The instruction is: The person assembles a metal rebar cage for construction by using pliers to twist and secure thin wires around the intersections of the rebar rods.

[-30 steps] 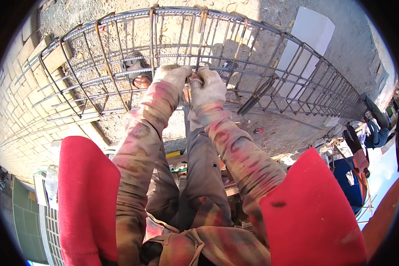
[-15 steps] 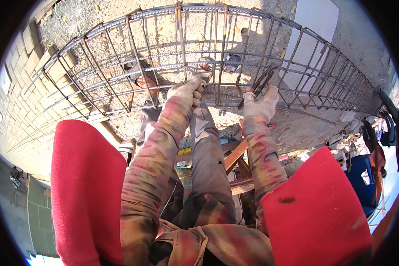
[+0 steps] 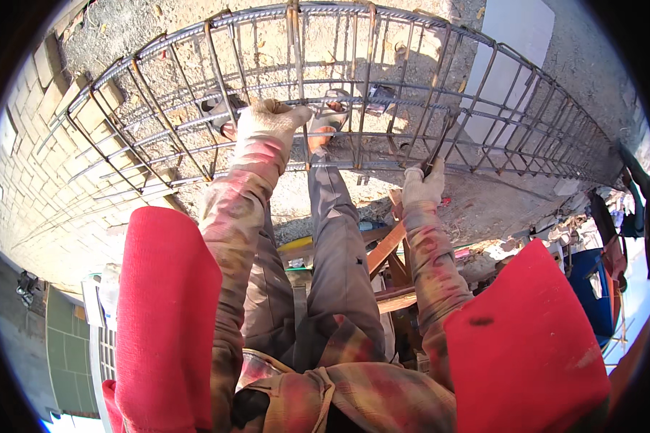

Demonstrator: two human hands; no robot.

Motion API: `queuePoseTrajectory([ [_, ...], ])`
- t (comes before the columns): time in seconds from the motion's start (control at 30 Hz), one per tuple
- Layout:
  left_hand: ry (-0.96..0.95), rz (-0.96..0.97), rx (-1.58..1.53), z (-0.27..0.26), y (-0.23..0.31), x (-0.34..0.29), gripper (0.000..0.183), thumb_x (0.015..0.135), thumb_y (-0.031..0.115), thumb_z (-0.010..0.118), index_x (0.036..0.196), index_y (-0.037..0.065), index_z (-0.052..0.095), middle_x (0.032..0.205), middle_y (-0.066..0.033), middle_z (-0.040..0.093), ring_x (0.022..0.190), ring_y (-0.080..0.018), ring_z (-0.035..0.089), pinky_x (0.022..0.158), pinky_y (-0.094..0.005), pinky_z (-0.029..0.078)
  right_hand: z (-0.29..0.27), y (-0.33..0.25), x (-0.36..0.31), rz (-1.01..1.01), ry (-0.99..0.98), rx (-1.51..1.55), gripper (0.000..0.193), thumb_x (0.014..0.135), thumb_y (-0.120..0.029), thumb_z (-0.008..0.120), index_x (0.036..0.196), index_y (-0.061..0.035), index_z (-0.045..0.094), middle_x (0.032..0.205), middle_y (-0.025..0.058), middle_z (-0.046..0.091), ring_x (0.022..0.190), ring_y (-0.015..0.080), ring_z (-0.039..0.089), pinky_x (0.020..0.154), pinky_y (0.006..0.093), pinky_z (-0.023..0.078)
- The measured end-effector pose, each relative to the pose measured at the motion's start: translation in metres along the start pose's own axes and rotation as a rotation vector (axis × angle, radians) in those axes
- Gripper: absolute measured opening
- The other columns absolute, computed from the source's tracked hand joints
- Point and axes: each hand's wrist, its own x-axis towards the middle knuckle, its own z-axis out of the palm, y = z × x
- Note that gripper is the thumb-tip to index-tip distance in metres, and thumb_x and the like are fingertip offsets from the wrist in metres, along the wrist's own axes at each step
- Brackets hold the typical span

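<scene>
A long rebar cage [image 3: 267,109] of ribbed bars and square stirrups spans the space before me. My left hand [image 3: 266,121], in a pale work glove, is at one of its middle bars, left of a stirrup. Its fingers are curled and the thumb points right; anything inside them is hidden. My right hand [image 3: 423,185], gloved too, is closed round the handles of dark pliers [image 3: 439,148]. Those pliers point up and away, in line with the cage's near right part. Their jaws are hard to make out against the bars.
Gravelly ground [image 3: 274,54] lies under the cage, with a pale flat sheet [image 3: 509,72] at the far right. Paving blocks [image 3: 32,159] cover the left. Brown wooden pieces [image 3: 387,249] stand beside my legs. Various items clutter the right side.
My left hand has moved left and slightly farther away, from near the stirrup. My right hand has come a little nearer to me, and the pliers in it look narrower and more upright.
</scene>
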Motion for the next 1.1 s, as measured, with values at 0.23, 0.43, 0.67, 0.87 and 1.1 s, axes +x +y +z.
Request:
queuePoseTrajectory([
  [0.23, -0.025, 0.266, -0.017, 0.001, -0.011, -0.028, 0.023, 0.084, 0.019, 0.059, 0.094, 0.0, 0.065, 0.072, -0.0013, 0.06, 0.06, -0.0069, 0.049, 0.058, -0.0247, 0.042, -0.008, -0.036, -0.026, -0.197, -0.288, 0.101, 0.026, 0.082, -0.007, 0.053, 0.108, -0.001, 0.053, 0.072, 0.0083, 0.059, 0.064, 0.016, 0.056, 0.06, 0.0291, 0.046],
  [0.43, -0.254, -0.295, -0.454, -0.02, 0.017, -0.032, 0.029, 0.084, 0.013, 0.055, 0.11, 0.003, 0.06, 0.071, -0.0015, 0.052, 0.043, -0.0062, 0.042, 0.037, -0.0173, 0.032, 0.004, 0.04, 0.012, 0.036, 0.223, 0.647, 0.039, 0.079, -0.002, 0.056, 0.117, 0.0042, 0.047, 0.079, 0.0049, 0.055, 0.071, 0.013, 0.054, 0.065, 0.024, 0.046],
  [0.67, -0.479, -0.41, -0.708, -0.038, 0.01, -0.027, 0.031, 0.088, 0.011, 0.057, 0.117, 0.002, 0.055, 0.079, -0.0011, 0.051, 0.054, -0.0032, 0.043, 0.039, -0.0125, 0.033, -0.076, -0.017, 0.024, 0.301, 0.005, 0.629, 0.027, 0.085, -0.007, 0.049, 0.109, 0.0038, 0.048, 0.083, 0.0106, 0.059, 0.06, 0.0149, 0.057, 0.062, 0.0266, 0.05],
  [0.87, -0.52, -0.427, -0.868, -0.024, 0.003, -0.038, 0.029, 0.089, 0.008, 0.056, 0.117, 0.004, 0.052, 0.08, 0.0, 0.051, 0.054, -0.0027, 0.044, 0.039, -0.012, 0.033, -0.068, -0.1, -0.033, 0.229, -0.791, 0.463, 0.025, 0.083, -0.001, 0.041, 0.107, -0.0001, 0.05, 0.078, 0.0073, 0.058, 0.063, 0.0148, 0.058, 0.061, 0.0299, 0.053],
  [1.1, -0.497, -0.425, -0.913, -0.017, 0.004, -0.045, 0.025, 0.087, 0.005, 0.057, 0.112, 0.003, 0.051, 0.076, 0.0002, 0.05, 0.051, -0.0028, 0.041, 0.037, -0.0128, 0.03, -0.023, -0.153, -0.041, -0.084, -0.942, -0.212, 0.025, 0.079, -0.011, 0.051, 0.102, 0.0013, 0.053, 0.079, 0.0191, 0.06, 0.077, 0.0294, 0.06, 0.069, 0.0363, 0.047],
])
